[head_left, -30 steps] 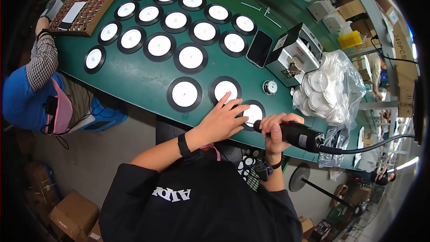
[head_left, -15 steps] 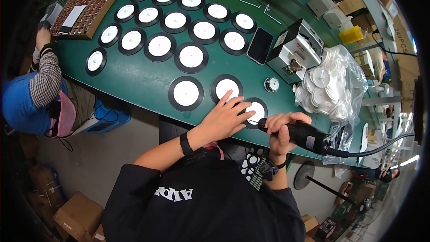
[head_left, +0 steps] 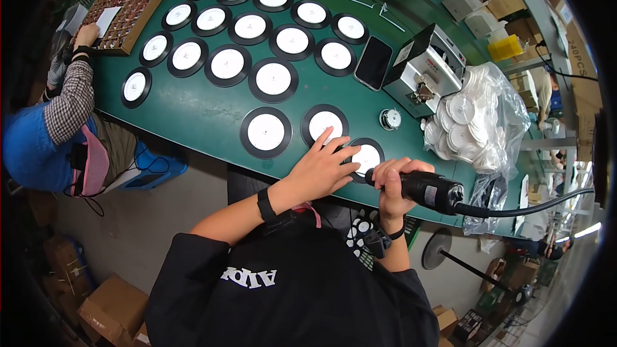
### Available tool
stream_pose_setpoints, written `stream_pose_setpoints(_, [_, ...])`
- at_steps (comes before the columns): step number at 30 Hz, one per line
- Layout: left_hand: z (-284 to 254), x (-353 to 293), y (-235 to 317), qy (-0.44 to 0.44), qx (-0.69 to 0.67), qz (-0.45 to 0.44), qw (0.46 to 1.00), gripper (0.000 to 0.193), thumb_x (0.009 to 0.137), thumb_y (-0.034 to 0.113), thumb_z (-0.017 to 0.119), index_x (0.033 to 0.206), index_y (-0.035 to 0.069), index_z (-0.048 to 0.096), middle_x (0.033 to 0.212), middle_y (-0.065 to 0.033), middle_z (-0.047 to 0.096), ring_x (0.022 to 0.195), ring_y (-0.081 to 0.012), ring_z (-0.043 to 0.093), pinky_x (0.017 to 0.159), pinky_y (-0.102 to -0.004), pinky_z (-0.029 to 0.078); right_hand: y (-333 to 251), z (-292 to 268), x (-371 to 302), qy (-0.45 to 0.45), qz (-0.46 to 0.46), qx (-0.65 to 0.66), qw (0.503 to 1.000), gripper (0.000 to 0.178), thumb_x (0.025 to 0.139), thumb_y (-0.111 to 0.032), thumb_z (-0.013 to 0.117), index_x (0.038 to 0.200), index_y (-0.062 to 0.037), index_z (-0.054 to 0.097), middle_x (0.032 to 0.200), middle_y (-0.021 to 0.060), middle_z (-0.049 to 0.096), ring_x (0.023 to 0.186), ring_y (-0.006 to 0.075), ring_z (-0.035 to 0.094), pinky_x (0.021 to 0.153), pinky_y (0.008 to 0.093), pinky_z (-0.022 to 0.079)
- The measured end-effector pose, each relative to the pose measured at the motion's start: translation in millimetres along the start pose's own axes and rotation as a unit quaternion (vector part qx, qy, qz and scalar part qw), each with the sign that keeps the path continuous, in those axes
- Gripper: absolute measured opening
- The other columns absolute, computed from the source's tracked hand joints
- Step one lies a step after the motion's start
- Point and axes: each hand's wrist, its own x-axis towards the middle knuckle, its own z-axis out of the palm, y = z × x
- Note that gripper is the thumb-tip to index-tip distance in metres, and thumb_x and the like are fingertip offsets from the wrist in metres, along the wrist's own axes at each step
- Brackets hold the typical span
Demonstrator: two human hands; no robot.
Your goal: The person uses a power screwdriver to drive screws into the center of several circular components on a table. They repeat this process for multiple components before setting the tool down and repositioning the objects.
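Note:
My right hand (head_left: 397, 185) is wrapped round a black corded electric screwdriver (head_left: 432, 193). It is tilted, its nose at the near right edge of a black-rimmed white disc (head_left: 368, 156); the bit's tip is hidden. My left hand (head_left: 319, 166) lies with fingers stretched out, some over the edge of that disc and others over a second disc (head_left: 319, 121) beside it. A third disc (head_left: 265, 132) lies to the left. Several more black-rimmed discs (head_left: 273, 80) lie in rows farther back on the green table (head_left: 199, 112).
A phone (head_left: 373, 63), a boxy metal machine (head_left: 425, 67) and a small round metal part (head_left: 389, 119) stand to the right. White plastic discs (head_left: 461, 109) are heaped in a clear bag. A co-worker's hand (head_left: 87, 35) is at a compartmented tray (head_left: 141, 6). The screwdriver's cable (head_left: 533, 209) runs off right.
My right hand and the screwdriver have shifted slightly left, its nose now closer to the disc. My left hand stays put. The co-worker's hand has moved onto the tray.

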Motion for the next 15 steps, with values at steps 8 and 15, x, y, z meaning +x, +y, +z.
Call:
stream_pose_setpoints(8, [3.2,-2.5,2.4,0.002,0.014,0.002,1.0,0.029,0.087,0.03,0.073,0.113,0.017,0.071,0.137,-0.0044,0.058,0.134,-0.0292,0.046,0.122,-0.0556,0.022,-0.5,-7.3,0.6,0.089,0.006,-0.009,0.996,0.03,0.095,-0.005,0.059,0.118,-0.0063,0.041,0.065,0.0051,0.046,0.048,0.0158,0.045,0.051,0.0351,0.046])
stream_pose_setpoints(15, [11.7,-1.4,13.1,-0.03,0.034,0.042,0.998,0.039,0.085,0.032,0.075,0.121,0.019,0.067,0.14,-0.0024,0.056,0.137,-0.0289,0.045,0.12,-0.0633,0.022,-73.2,-37.1,-20.6,0.206,-0.083,0.082,0.971,0.04,0.098,-0.016,0.059,0.132,-0.0051,0.04,0.065,0.0052,0.049,0.048,0.0159,0.046,0.051,0.0337,0.045])
